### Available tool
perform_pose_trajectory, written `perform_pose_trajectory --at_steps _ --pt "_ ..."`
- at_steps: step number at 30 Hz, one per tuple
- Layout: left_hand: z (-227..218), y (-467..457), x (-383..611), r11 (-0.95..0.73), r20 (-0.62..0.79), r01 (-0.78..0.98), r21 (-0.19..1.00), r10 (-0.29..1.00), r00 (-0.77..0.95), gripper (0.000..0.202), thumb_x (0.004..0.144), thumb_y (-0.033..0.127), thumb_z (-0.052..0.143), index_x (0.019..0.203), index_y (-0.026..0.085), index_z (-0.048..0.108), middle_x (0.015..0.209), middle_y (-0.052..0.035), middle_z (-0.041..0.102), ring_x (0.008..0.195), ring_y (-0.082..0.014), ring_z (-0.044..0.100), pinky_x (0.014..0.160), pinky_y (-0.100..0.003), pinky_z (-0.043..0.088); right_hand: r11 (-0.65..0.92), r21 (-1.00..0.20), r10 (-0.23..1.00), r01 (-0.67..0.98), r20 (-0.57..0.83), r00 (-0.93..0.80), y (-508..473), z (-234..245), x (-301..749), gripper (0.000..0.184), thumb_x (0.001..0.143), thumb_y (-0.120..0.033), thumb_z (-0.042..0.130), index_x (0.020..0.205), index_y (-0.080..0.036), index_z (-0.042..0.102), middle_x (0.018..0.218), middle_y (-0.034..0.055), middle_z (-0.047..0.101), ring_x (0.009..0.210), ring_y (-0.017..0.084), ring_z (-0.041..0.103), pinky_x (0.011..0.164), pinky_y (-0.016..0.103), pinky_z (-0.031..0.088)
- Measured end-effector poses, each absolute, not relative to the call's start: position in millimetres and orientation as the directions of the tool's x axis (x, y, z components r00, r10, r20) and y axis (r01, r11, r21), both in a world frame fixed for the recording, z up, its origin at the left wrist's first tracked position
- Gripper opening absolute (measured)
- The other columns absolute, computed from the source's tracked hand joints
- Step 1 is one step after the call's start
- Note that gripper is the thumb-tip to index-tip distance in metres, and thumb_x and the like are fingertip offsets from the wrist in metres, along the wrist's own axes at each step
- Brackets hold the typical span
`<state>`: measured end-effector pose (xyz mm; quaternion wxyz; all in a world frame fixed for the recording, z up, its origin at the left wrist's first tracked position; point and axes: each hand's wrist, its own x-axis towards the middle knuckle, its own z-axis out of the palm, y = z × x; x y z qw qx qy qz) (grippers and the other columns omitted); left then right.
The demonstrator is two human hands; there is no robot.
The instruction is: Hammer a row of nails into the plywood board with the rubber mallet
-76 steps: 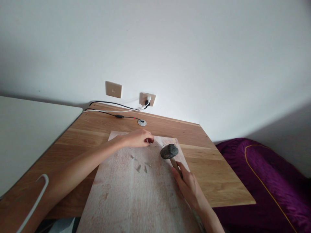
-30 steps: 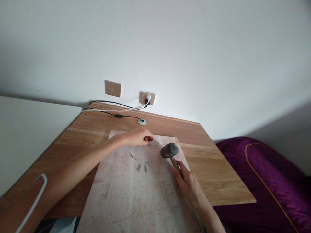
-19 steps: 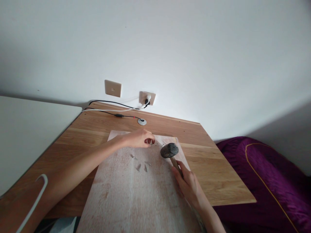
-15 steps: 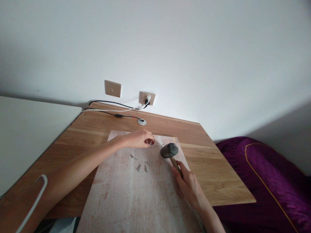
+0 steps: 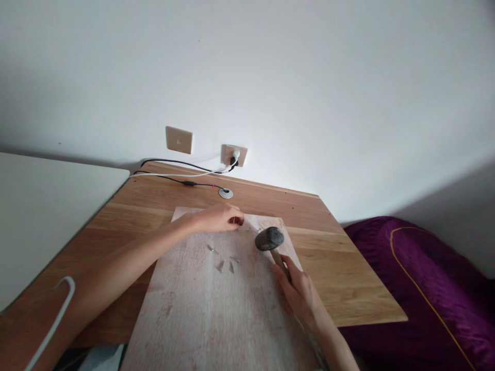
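My right hand (image 5: 299, 288) is wrapped round the wooden handle of a mallet (image 5: 269, 238). The mallet's dark, thick head is over the far right part of a pale wooden board (image 5: 201, 314). To its left, my left hand (image 5: 222, 216) is low over the far part of the board, fingers curled into a pinch. What they hold, if anything, is too small and hidden to name. Several small pointed metallic pieces (image 5: 224, 260), perhaps nails or screws, lie on the board nearer to me. Another tiny piece (image 5: 258, 230) shows just behind the mallet head.
Beneath the board is a wooden tabletop (image 5: 340, 278). Black and white cables (image 5: 174, 175) run along its back to a wall socket (image 5: 234, 155), near a round cable grommet (image 5: 226, 193). A white panel (image 5: 50, 206) stands left; purple cloth (image 5: 436, 273) lies right.
My left hand has shifted very slightly left and up. The mallet and my right hand stay practically where they were.
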<state>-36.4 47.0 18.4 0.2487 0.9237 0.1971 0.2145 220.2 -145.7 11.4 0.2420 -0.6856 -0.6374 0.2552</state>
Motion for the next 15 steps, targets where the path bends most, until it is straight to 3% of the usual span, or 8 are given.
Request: perform_pose_trajectory --at_steps 8,15 --pt "18.6 45.4 -35.4 -0.813 0.305 0.300 0.499 0.490 0.817 0.016 0.086 0.003 0.068 0.088 0.018 0.073 0.087 -0.0017 0.073 0.081 -0.0150 0.067 0.074 -0.024 0.043 -0.070 -0.662 0.998 0.746 -0.044 0.054 -145.3 18.8 216.4 0.045 0.102 -0.055 0.043 0.117 -0.019 0.066 0.078 0.0061 0.078 0.074 0.027 0.075 0.065 0.031 0.049" --pt "15.3 44.2 -32.9 -0.803 0.315 0.327 0.499 0.519 0.794 0.014 0.086 0.003 0.070 0.085 0.017 0.072 0.085 -0.0010 0.072 0.078 -0.0146 0.067 0.073 -0.023 0.043 -0.043 -0.664 0.999 0.746 -0.018 0.041 -145.0 17.4 217.6 0.045 0.102 -0.055 0.043 0.117 -0.020 0.066 0.081 0.0067 0.079 0.077 0.027 0.075 0.068 0.031 0.051"
